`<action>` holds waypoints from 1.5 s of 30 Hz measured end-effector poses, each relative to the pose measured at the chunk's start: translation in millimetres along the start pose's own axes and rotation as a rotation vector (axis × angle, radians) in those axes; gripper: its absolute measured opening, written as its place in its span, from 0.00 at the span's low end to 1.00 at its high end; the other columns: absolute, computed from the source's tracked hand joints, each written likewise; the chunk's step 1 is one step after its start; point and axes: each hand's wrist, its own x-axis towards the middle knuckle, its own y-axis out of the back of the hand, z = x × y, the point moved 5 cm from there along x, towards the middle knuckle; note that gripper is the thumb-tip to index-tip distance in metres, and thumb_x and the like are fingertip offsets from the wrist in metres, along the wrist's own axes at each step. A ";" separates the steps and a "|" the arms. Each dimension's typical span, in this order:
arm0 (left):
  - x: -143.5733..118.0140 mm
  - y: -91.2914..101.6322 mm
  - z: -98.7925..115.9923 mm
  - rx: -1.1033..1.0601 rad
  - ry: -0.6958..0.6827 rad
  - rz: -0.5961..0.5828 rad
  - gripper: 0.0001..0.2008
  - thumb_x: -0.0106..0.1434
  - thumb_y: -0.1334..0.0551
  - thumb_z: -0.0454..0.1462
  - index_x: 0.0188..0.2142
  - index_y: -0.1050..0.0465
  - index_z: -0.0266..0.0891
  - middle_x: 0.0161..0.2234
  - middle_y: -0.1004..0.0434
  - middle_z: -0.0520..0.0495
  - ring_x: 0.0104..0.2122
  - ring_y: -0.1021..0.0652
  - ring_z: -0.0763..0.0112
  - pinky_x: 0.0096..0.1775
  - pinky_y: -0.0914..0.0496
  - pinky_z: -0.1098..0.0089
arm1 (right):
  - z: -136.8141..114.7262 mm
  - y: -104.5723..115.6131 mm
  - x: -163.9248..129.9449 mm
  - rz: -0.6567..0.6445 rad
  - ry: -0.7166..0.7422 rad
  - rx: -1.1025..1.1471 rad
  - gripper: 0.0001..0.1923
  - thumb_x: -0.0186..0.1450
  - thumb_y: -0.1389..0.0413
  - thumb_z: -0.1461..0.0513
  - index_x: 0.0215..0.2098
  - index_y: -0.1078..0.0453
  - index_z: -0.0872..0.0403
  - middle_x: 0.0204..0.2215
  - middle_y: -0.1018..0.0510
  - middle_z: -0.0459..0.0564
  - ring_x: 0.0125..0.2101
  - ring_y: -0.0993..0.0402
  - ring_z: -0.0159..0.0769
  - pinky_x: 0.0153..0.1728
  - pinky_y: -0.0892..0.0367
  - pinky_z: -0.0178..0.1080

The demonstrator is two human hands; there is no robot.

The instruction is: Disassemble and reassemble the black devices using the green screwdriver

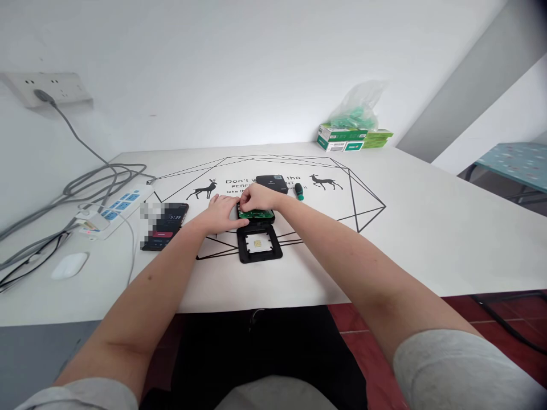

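Observation:
A small black device with a green circuit board showing lies on the table between my hands. My left hand rests against its left side, thumb along the near edge and fingers spread. Over the board's far left part, my right hand has its fingertips pinched together; whatever they hold is too small or hidden. Just nearer to me lies a square black frame with a white card bearing a gold chip inside. Behind my right hand is a flat black cover. A short green-and-black screwdriver lies to its right.
On the left are a phone, a white power strip with cables, and a white earbud case. Green-and-white boxes under a clear plastic bag stand at the back right, by the wall.

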 end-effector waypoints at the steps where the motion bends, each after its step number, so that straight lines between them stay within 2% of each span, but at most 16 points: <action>1: 0.6 -0.2 -0.9 0.006 -0.005 0.021 0.33 0.68 0.39 0.61 0.60 0.26 0.42 0.60 0.20 0.37 0.67 0.28 0.41 0.72 0.44 0.42 | 1.3 1.5 -1.4 -0.004 0.008 0.056 0.03 0.56 0.35 0.65 0.30 0.19 0.57 0.25 0.20 0.44 0.28 0.31 0.30 0.31 0.34 0.34; 4: 2.2 0.1 -2.4 0.015 -0.022 0.101 0.29 0.70 0.38 0.56 0.62 0.25 0.43 0.65 0.22 0.38 0.67 0.28 0.43 0.71 0.40 0.45 | 5.8 4.1 -7.0 0.012 0.046 0.236 0.04 0.55 0.35 0.63 0.28 0.20 0.57 0.25 0.20 0.44 0.29 0.30 0.30 0.32 0.34 0.35; 7: 3.3 -0.3 -1.6 -0.005 -0.069 0.161 0.25 0.73 0.41 0.49 0.64 0.25 0.42 0.66 0.22 0.38 0.66 0.25 0.46 0.70 0.34 0.47 | 14.9 5.1 -17.6 0.042 0.075 0.347 0.08 0.56 0.34 0.60 0.31 0.18 0.56 0.29 0.17 0.45 0.32 0.26 0.32 0.37 0.31 0.36; 10: 4.9 -2.2 -1.6 -0.036 -0.121 0.189 0.23 0.76 0.46 0.43 0.65 0.23 0.41 0.64 0.20 0.39 0.64 0.22 0.50 0.68 0.30 0.51 | 33.7 16.8 -36.9 0.209 0.035 0.372 0.06 0.59 0.33 0.59 0.31 0.20 0.55 0.29 0.18 0.45 0.32 0.26 0.32 0.38 0.32 0.37; 12: 6.1 -3.4 -3.0 -0.042 -0.132 0.211 0.23 0.77 0.47 0.41 0.64 0.21 0.42 0.63 0.18 0.41 0.63 0.21 0.52 0.67 0.28 0.52 | 51.3 27.2 -53.8 0.326 -0.095 0.416 0.07 0.63 0.32 0.59 0.31 0.23 0.54 0.26 0.20 0.44 0.26 0.32 0.28 0.31 0.36 0.35; 14: 7.3 -4.3 -5.5 -0.036 -0.116 0.243 0.22 0.78 0.47 0.41 0.62 0.20 0.43 0.61 0.16 0.42 0.61 0.19 0.53 0.65 0.26 0.52 | 68.1 29.9 -69.6 0.305 -0.314 0.476 0.11 0.69 0.34 0.57 0.32 0.26 0.53 0.21 0.23 0.43 0.17 0.42 0.25 0.21 0.45 0.34; 16: 8.0 -5.2 -7.3 -0.033 -0.099 0.275 0.22 0.79 0.47 0.42 0.61 0.18 0.42 0.59 0.15 0.42 0.59 0.18 0.52 0.63 0.25 0.52 | 73.5 28.8 -79.4 0.241 -0.422 0.541 0.13 0.73 0.36 0.53 0.37 0.26 0.53 0.21 0.20 0.47 0.14 0.39 0.26 0.16 0.47 0.33; 20: 8.0 -7.7 -5.9 -0.045 -0.130 0.292 0.21 0.79 0.46 0.43 0.58 0.17 0.41 0.56 0.13 0.41 0.56 0.16 0.53 0.61 0.24 0.54 | 65.9 18.5 -78.6 0.161 -0.463 0.717 0.09 0.76 0.37 0.56 0.43 0.26 0.54 0.24 0.16 0.52 0.20 0.21 0.33 0.19 0.30 0.30; 23: 7.6 -8.6 -4.3 -0.060 -0.151 0.284 0.21 0.78 0.46 0.43 0.56 0.17 0.41 0.56 0.14 0.40 0.56 0.17 0.53 0.61 0.24 0.54 | 62.7 10.9 -72.6 0.214 -0.479 0.901 0.03 0.75 0.37 0.65 0.44 0.27 0.55 0.25 0.17 0.50 0.22 0.18 0.31 0.23 0.22 0.29; 26: 6.9 -9.3 -3.8 -0.082 -0.130 0.251 0.21 0.77 0.44 0.45 0.58 0.18 0.41 0.59 0.16 0.40 0.58 0.18 0.52 0.63 0.26 0.53 | 65.5 8.7 -70.0 0.272 -0.477 1.023 0.08 0.72 0.36 0.72 0.44 0.28 0.56 0.29 0.18 0.47 0.25 0.17 0.29 0.28 0.18 0.28; 28: 5.5 -9.1 -2.8 -0.099 -0.104 0.225 0.22 0.74 0.41 0.46 0.62 0.21 0.41 0.62 0.19 0.39 0.61 0.20 0.50 0.65 0.27 0.52 | 69.4 11.4 -70.0 0.285 -0.465 1.043 0.10 0.71 0.36 0.73 0.46 0.28 0.56 0.31 0.18 0.47 0.25 0.17 0.28 0.29 0.18 0.28; 31: 2.1 -7.7 0.6 -0.109 -0.075 0.189 0.30 0.72 0.38 0.50 0.68 0.26 0.40 0.66 0.23 0.38 0.66 0.25 0.46 0.68 0.30 0.49 | 77.8 21.9 -71.9 0.333 -0.442 1.046 0.11 0.72 0.38 0.73 0.49 0.27 0.57 0.32 0.18 0.47 0.25 0.20 0.28 0.23 0.21 0.29; 35: -0.8 -8.3 4.6 -0.077 -0.055 0.095 0.39 0.67 0.35 0.56 0.71 0.30 0.39 0.66 0.23 0.35 0.69 0.29 0.39 0.69 0.33 0.45 | 93.1 39.9 -79.5 0.431 -0.445 1.002 0.11 0.72 0.41 0.74 0.49 0.26 0.57 0.31 0.20 0.45 0.24 0.24 0.27 0.20 0.27 0.30; 37: -1.4 -8.2 4.7 -0.069 -0.044 0.072 0.40 0.66 0.34 0.57 0.70 0.28 0.39 0.66 0.22 0.35 0.69 0.29 0.38 0.69 0.33 0.44 | 100.8 46.7 -85.2 0.444 -0.459 0.977 0.13 0.70 0.42 0.75 0.48 0.25 0.57 0.30 0.20 0.45 0.23 0.25 0.28 0.20 0.29 0.30; 41: -1.9 -7.7 1.9 -0.096 -0.006 0.059 0.40 0.65 0.35 0.59 0.69 0.26 0.39 0.66 0.23 0.35 0.68 0.28 0.38 0.68 0.32 0.45 | 112.9 57.5 -95.0 0.363 -0.463 0.886 0.17 0.67 0.40 0.75 0.52 0.22 0.56 0.34 0.18 0.48 0.26 0.22 0.30 0.24 0.26 0.33; 45: -2.8 -6.3 -1.8 -0.130 0.011 0.060 0.40 0.63 0.34 0.59 0.67 0.25 0.40 0.66 0.23 0.35 0.68 0.27 0.38 0.67 0.30 0.45 | 126.2 71.2 -103.2 0.430 -0.518 0.815 0.19 0.64 0.40 0.74 0.51 0.24 0.53 0.32 0.20 0.46 0.25 0.23 0.30 0.23 0.29 0.32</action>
